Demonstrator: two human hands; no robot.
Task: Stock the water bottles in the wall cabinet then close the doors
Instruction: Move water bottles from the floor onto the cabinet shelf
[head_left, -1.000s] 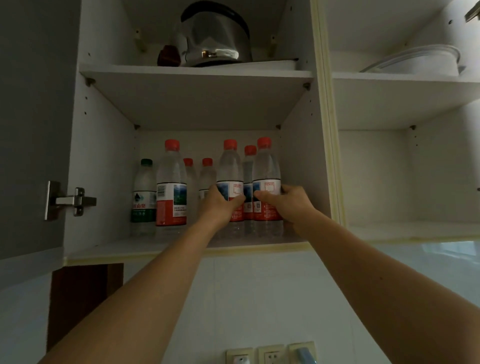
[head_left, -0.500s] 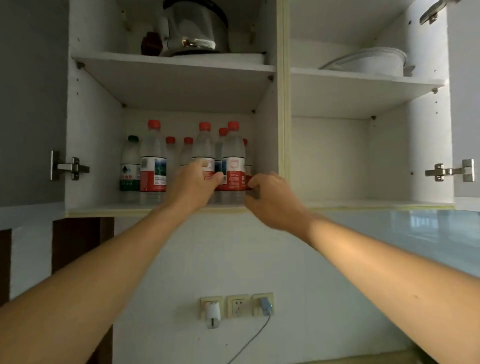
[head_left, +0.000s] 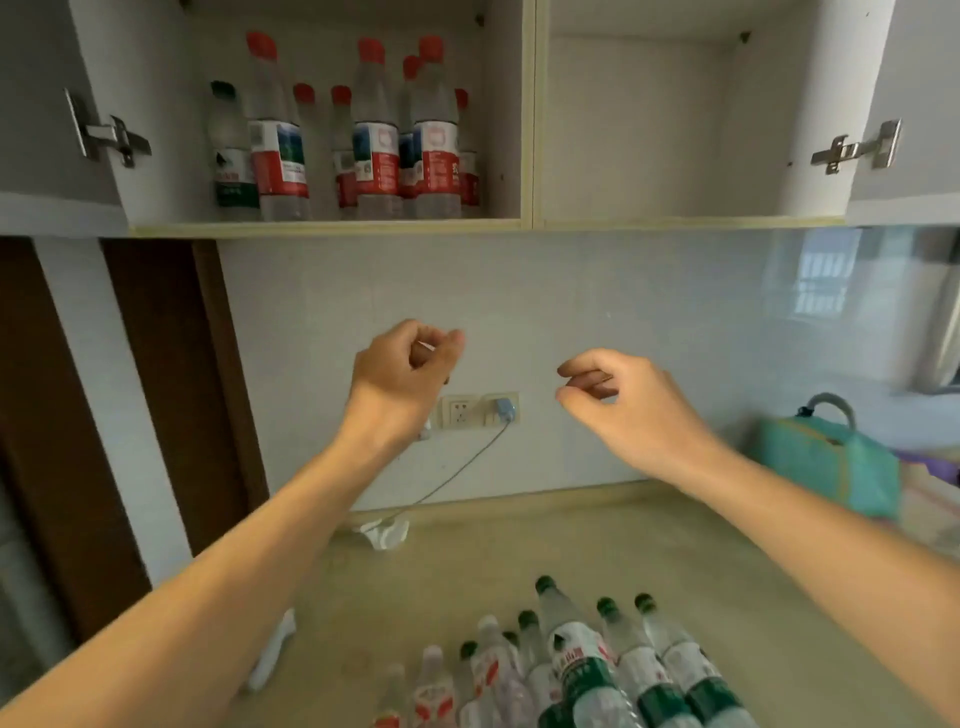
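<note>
Up in the left side of the wall cabinet (head_left: 332, 228) stand some bottles (head_left: 374, 135). The left hand (head_left: 402, 371) and right hand (head_left: 618, 400) hang loosely curled – holding nothing. More water bottles (head_left: 582, 670) wait on the counter (head_left: 467, 561) – full, heavy, slippery; grab the middle.

dim daylight from right, soft motion blur, edges warped

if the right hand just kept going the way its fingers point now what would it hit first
The right hand points left, fingers loosely curled and holding nothing, so it would probably meet the left hand first, across an open gap. Depth is unclear; if it passed behind, the tiled wall comes next.
</note>
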